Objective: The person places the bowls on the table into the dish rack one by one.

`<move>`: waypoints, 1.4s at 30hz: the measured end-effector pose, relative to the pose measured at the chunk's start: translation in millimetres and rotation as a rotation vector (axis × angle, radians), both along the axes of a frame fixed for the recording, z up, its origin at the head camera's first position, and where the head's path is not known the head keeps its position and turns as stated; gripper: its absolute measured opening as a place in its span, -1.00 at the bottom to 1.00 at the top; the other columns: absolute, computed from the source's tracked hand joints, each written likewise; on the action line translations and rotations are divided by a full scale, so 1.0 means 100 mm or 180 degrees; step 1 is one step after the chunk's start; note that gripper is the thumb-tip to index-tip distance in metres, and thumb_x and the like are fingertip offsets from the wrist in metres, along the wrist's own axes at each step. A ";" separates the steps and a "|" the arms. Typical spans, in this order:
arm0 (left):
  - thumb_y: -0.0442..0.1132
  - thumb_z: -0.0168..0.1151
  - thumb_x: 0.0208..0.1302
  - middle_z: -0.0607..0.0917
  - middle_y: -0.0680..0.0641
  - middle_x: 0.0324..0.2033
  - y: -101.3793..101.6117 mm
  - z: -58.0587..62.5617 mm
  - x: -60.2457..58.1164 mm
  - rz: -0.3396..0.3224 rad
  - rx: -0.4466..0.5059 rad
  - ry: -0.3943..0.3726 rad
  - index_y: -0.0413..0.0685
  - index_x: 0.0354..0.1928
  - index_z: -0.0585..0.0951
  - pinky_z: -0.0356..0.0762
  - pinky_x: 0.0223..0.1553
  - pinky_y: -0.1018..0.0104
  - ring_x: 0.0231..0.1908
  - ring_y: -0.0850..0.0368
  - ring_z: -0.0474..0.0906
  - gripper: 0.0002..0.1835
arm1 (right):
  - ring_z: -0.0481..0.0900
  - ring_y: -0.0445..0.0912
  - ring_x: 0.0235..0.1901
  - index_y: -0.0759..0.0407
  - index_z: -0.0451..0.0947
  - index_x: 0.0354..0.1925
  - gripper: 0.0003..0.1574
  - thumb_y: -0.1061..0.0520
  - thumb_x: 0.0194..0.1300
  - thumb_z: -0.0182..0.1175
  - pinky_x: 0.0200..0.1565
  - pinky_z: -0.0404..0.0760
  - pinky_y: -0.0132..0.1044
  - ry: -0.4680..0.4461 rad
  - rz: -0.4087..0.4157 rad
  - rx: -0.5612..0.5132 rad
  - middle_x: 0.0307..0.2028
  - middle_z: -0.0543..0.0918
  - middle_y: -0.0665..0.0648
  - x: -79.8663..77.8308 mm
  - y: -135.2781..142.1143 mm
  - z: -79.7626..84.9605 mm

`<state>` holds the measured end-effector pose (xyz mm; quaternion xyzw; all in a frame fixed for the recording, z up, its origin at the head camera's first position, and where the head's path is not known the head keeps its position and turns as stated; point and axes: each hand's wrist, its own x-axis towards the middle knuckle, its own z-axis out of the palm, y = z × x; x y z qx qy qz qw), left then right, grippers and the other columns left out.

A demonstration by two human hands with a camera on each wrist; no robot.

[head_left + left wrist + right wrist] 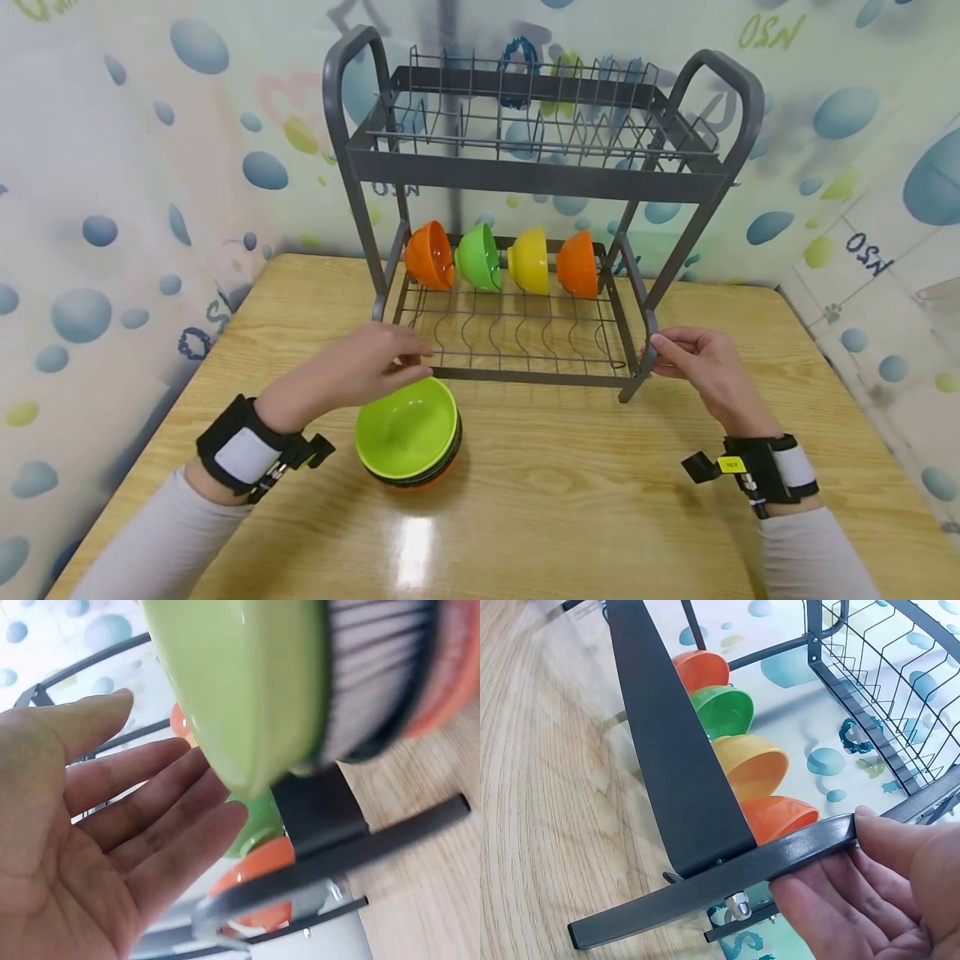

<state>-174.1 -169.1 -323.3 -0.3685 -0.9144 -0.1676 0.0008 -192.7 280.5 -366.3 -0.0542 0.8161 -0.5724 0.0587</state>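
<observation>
A two-tier dark grey dish rack (536, 177) stands on the wooden table. With thumb and fingers my right hand (705, 367) pinches the rack's right front side bar, as the right wrist view shows too. My left hand (352, 367) hovers by the left front leg, over the far edge of a stack of bowls topped by a lime green bowl (405, 433). Its fingers (161, 780) are extended and loosely bent, holding nothing. On the lower tier, an orange bowl (427, 257), a green bowl (476, 258), a yellow bowl (529, 261) and another orange bowl (577, 265) sit on edge in a row.
Beneath the lime bowl, dark and orange rims show in the stack. The rack's upper wire basket (525, 133) holds no dishes. Behind the wooden table (570, 483) rises a wall (225, 125) with a pattern of coloured dots.
</observation>
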 end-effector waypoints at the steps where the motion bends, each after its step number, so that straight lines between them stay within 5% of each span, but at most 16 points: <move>1: -0.12 0.26 0.36 0.74 0.03 -0.27 -0.03 -0.01 0.02 0.0026 -0.0017 0.0007 -0.06 -0.07 0.72 0.55 -0.35 0.39 -0.38 0.30 0.55 -0.77 | 0.76 -0.28 -0.23 0.31 0.56 0.04 -0.52 -0.07 0.44 0.14 -0.13 0.71 -0.41 -0.0003 -0.0009 0.0024 -0.25 0.79 -0.11 0.00 0.00 0.00; 9: -0.19 0.35 0.28 0.77 -0.10 -0.14 -0.22 -0.14 0.16 0.0146 -0.0074 -0.0002 -0.15 -0.04 0.72 0.65 -0.19 0.22 -0.18 0.08 0.70 -0.74 | 0.75 -0.30 -0.22 0.37 0.53 0.05 -0.49 -0.06 0.45 0.13 -0.14 0.70 -0.44 0.0008 -0.0031 0.0063 -0.25 0.78 -0.13 0.00 0.00 0.02; 18: -0.27 0.41 0.19 0.76 -0.07 -0.22 -0.22 -0.23 0.21 0.0267 0.0018 0.0017 -0.15 -0.11 0.72 0.66 -0.24 0.27 -0.26 0.13 0.67 -0.76 | 0.76 -0.29 -0.23 0.33 0.56 0.04 -0.56 -0.02 0.43 0.16 -0.15 0.71 -0.42 -0.0044 -0.0054 -0.0103 -0.26 0.79 -0.10 0.01 -0.02 0.00; 30: -0.38 0.45 0.11 0.76 -0.07 -0.28 -0.18 -0.22 0.20 0.0365 0.0055 0.0171 -0.14 -0.17 0.76 0.67 -0.28 0.28 -0.29 0.10 0.69 -0.79 | 0.76 -0.27 -0.23 0.34 0.58 0.02 -0.53 -0.04 0.42 0.17 -0.14 0.71 -0.42 0.0019 -0.0030 -0.0107 -0.27 0.79 -0.10 0.00 0.00 -0.01; 42: -0.40 0.35 0.21 0.79 -0.01 -0.38 -0.16 -0.13 0.20 0.0371 0.0154 0.0061 -0.13 -0.23 0.74 0.61 -0.41 0.43 -0.43 0.31 0.62 -0.89 | 0.76 -0.28 -0.21 0.39 0.54 0.06 -0.48 -0.05 0.44 0.15 -0.13 0.70 -0.44 0.0021 0.0005 -0.0044 -0.28 0.78 -0.16 0.01 -0.01 0.02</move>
